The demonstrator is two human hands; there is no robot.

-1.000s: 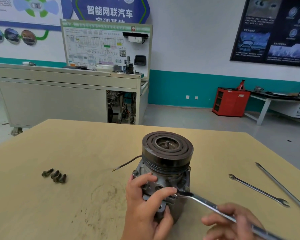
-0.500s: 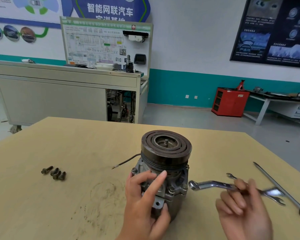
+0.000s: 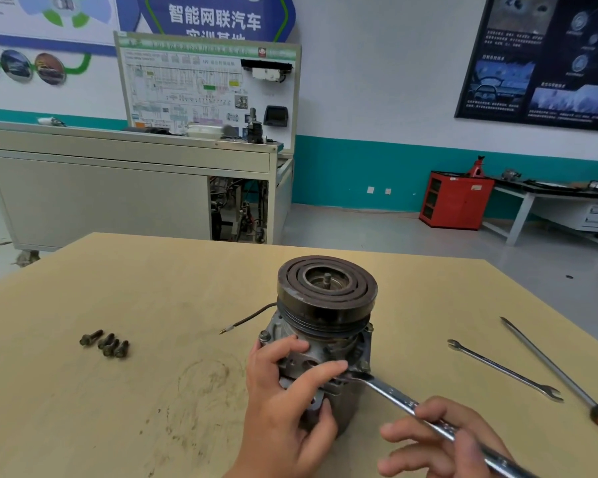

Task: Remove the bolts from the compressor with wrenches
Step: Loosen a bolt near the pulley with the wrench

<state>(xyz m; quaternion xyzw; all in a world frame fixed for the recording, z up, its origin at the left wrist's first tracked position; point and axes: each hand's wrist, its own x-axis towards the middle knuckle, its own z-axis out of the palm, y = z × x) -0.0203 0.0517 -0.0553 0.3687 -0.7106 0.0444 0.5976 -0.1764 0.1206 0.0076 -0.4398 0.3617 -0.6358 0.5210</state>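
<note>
The compressor (image 3: 325, 326) is standing upright near the middle of the pale wooden table (image 3: 118, 288), its grooved pulley facing up. The person's left hand (image 3: 287, 408) is gripping the lower housing from the near side, with its fingers (image 3: 325, 369) curled around the metal. One of them is lying across the head of the wrench (image 3: 394, 396) where it meets the body.

That finger is covering the wrench head, so it seems to be sitting on a bolt low on the front, though the fit cannot be confirmed. The right hand (image 3: 439, 443) is holding the wrench shaft, its fingers (image 3: 428, 407) wrapping loosely round the handle. The handle is running down and to the right, out of the bottom edge of the view.

One mounted bolt (image 3: 364, 365) is showing just beside the wrench head on the housing's right corner. A thin dark wire (image 3: 252, 317) is trailing from the compressor's left side onto the table.

Four loose bolts (image 3: 105, 343) are lying in a cluster well to the left. To the right, well apart from the compressor, a slim spare wrench (image 3: 504, 370) and a long screwdriver (image 3: 560, 374) with a red handle are lying side by side at an angle.

Beyond the table a grey training bench (image 3: 101, 198) and a red cabinet (image 3: 456, 200) are standing on the floor.
</note>
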